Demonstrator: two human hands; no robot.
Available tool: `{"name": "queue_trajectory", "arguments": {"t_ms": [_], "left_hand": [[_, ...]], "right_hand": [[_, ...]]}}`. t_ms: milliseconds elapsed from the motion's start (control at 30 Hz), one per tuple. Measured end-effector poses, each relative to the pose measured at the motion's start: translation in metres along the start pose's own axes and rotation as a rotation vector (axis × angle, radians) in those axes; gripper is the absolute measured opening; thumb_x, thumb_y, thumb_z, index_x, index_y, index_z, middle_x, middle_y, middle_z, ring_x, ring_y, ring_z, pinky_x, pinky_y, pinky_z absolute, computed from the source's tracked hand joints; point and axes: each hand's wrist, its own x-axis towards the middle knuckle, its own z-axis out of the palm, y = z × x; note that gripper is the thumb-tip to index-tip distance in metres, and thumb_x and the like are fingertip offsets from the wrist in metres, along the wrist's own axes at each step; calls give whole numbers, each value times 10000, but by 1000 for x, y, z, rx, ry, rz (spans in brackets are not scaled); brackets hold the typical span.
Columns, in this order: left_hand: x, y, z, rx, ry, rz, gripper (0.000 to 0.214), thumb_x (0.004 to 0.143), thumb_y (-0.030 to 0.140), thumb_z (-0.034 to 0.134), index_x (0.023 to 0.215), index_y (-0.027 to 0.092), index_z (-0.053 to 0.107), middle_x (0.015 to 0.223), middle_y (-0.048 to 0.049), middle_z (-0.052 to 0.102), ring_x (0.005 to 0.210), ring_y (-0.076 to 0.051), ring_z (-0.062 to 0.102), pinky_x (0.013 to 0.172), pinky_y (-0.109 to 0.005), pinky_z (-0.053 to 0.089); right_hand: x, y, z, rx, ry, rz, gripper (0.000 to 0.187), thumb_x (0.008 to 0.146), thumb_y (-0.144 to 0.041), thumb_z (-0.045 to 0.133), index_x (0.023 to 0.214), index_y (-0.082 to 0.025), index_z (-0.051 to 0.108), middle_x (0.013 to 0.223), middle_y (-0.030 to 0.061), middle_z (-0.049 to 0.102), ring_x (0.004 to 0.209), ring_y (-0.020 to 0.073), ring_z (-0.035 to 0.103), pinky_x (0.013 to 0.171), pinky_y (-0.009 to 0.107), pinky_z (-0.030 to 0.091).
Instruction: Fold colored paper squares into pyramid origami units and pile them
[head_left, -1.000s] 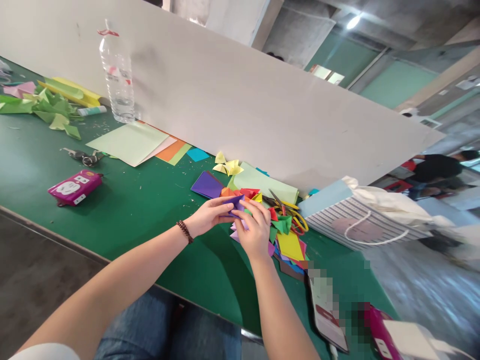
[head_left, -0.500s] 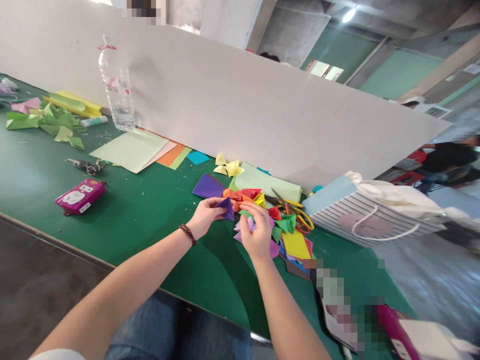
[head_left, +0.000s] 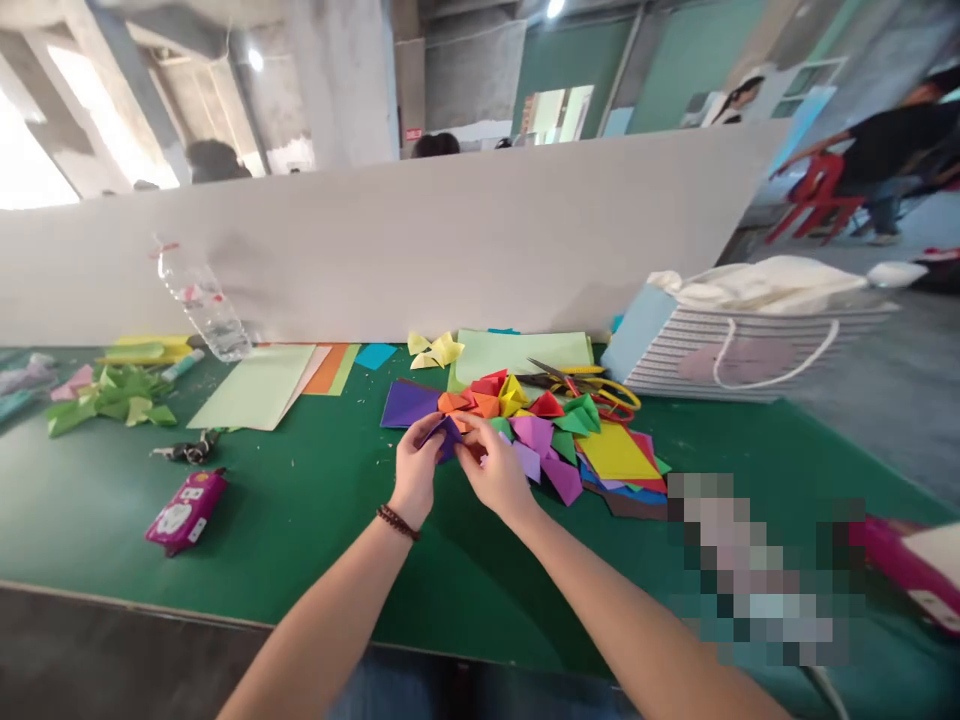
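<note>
My left hand [head_left: 415,467] and my right hand [head_left: 493,472] meet over the green table [head_left: 315,520], both pinching a small folded purple paper piece [head_left: 447,433]. A beaded bracelet sits on my left wrist. Just behind my fingers lies a heap of folded paper pieces [head_left: 525,415] in orange, red, yellow, green and violet. A flat purple sheet [head_left: 409,402] lies at the heap's left, and a yellow sheet [head_left: 616,453] at its right.
Yellow-handled scissors [head_left: 592,385] lie behind the heap. A striped gift bag [head_left: 739,350] lies at the right. A water bottle [head_left: 204,305], pale green sheets [head_left: 255,388], green folded scraps [head_left: 112,405], a pink case [head_left: 186,510] and keys [head_left: 184,452] are at left. A grey partition board [head_left: 450,240] backs the table.
The camera has swung level and to the right. My hands stay together on the purple piece, now drawn slightly nearer the heap's left edge.
</note>
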Motion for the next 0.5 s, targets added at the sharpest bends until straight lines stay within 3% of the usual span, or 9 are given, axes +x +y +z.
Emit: {"name": "queue_trajectory", "arguments": {"t_ms": [167,500], "left_hand": [[-1,-1,2,11,37,0,187,598,238,755,738,154,663,760,-15,658,672,-105,609,643,-229,451],[-5,-5,11,-10,94,-18,215,643,285,718,809,173,640,827,-21,682,773,-134,651,796,-283,498]], "right_hand": [[-1,-2,7,62,38,-10,407,852,-188,479,1258,-208,489,790,18,629,731,192,625,687,333,502],[-4,-13,12,161,115,14,389,875,-206,465,1264,-210,480,786,14,621,715,183,626,668,326,519]]}}
